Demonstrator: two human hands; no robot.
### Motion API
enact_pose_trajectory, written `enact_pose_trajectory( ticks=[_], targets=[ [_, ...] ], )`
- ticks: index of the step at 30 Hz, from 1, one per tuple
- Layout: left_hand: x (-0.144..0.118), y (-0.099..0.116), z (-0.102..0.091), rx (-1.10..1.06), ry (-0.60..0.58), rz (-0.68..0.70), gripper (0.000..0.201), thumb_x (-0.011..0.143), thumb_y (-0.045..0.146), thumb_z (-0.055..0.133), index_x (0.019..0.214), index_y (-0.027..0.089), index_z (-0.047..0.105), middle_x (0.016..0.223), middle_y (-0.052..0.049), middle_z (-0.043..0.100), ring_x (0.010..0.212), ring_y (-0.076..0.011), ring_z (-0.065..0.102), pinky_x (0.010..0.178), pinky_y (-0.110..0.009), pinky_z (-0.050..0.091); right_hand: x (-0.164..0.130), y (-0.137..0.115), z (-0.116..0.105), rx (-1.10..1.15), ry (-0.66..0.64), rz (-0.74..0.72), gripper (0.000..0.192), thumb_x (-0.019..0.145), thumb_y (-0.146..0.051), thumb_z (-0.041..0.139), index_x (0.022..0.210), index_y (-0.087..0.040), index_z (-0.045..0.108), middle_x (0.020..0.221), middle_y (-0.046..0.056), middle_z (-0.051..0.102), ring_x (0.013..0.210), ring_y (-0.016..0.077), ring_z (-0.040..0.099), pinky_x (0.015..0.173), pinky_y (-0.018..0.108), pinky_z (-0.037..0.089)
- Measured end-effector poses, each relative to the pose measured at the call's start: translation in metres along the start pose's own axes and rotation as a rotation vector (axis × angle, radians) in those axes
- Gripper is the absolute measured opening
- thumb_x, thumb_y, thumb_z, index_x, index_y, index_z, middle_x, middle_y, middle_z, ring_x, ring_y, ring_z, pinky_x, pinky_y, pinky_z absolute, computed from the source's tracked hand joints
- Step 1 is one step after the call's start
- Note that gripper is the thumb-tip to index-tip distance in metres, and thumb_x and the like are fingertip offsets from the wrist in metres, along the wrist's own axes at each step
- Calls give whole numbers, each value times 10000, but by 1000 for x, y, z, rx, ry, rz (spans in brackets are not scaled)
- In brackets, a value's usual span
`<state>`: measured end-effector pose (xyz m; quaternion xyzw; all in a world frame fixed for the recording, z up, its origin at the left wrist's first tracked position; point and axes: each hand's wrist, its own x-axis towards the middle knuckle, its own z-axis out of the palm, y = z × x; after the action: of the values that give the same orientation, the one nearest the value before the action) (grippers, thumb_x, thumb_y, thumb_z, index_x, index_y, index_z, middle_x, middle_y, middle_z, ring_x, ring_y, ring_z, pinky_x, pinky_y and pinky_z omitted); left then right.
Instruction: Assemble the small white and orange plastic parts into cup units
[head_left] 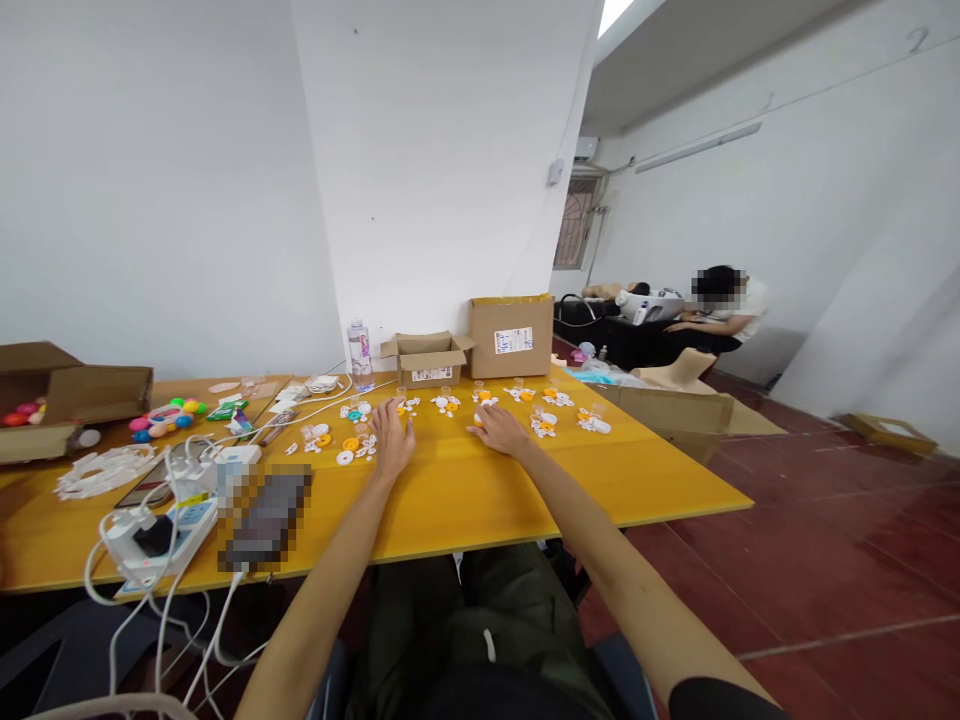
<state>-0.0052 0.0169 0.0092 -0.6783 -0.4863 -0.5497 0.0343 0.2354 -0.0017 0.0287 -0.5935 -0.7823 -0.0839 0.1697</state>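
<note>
While both your arms reach out, left hand [393,436] lies flat, fingers spread, holding nothing; right hand [499,428] likewise open on the yellow surface [480,500]. Small white-and-orange parts [448,403]: row at 12 o'clock; boxes [511,335] behind.

both hands [393,436] [498,430] among small plastic parts [447,403]

Quantities: cardboard boxes at frame centre, two [427,358] [511,336]; water bottle [360,355], one; power strip [161,535] at lower left, one; hands, two [392,436] [499,428].
</note>
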Motion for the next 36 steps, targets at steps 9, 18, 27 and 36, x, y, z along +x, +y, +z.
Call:
enact_pose_trajectory(
  ticks=[9,18,27,36],
  targets=[
    [-8,5,-10,31,-485,264,101,847,210,584,918,248,645,1072,-111,640,1120,-318,540,962,-466,428,1,3,-3,-28,22,-57,354,940,-412,560,1174,-155,627,1220,195,646,1179,321,562,998,434,422],
    [-16,5,-11,232,-293,127,243,811,186,593,1033,181,692,1292,-205,602,1276,-416,471,1036,-609,376,-13,-11,11,-94,223,-140,586,948,-454,491,1458,-168,441,1515,180,446,1431,332,340,1163,511,225],
    [-14,11,-45,541,-276,-264,569,881,399,553,1422,225,535,1633,-151,263,1500,-454,154,1129,-708,232,-38,-11,25,-173,338,-268,608,974,-504,405,1479,-165,397,1521,192,424,1418,315,362,1133,506,300],
    [-8,10,-48,533,-356,-414,553,905,500,503,1346,178,589,1540,-233,390,1383,-489,357,1017,-689,364,-40,-15,27,-123,310,-223,538,992,-485,378,1424,-178,470,1496,190,457,1366,315,424,1124,503,312]
  ],
)
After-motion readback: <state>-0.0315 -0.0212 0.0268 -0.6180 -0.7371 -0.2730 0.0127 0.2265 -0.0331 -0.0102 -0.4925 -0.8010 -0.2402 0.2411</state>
